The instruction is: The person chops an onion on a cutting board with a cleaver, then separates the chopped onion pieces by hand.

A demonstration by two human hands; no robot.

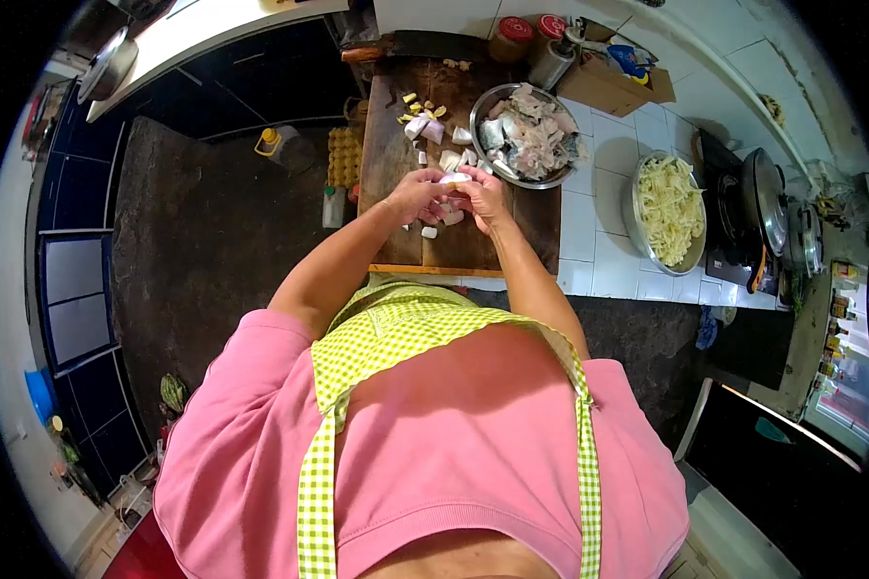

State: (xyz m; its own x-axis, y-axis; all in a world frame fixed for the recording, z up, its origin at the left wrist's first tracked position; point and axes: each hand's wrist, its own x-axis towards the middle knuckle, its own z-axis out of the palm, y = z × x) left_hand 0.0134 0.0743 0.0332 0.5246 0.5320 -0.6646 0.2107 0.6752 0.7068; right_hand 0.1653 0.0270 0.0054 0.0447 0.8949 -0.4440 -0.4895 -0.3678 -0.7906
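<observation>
Over the wooden chopping board (393, 232), my left hand (417, 196) and my right hand (485, 198) meet with fingers closed around a small white chunk (454, 178), which looks like a piece of onion. Fingers hide part of it. Loose white pieces (430, 233) lie on the board below my hands. Farther back are purple-white onion-like chunks (425, 127) and yellow bits (410, 98) resembling ginger. Just beyond my right hand stands a steel bowl (477, 108) full of cut fish (533, 130).
A large knife (434, 43) lies along the board's far edge. Red-lidded jars (515, 31) and a cardboard box (613, 89) stand behind the fish bowl. To the right are a bowl of pale shredded vegetable (671, 212) and a lidded pan (763, 198). An egg tray (344, 156) is left.
</observation>
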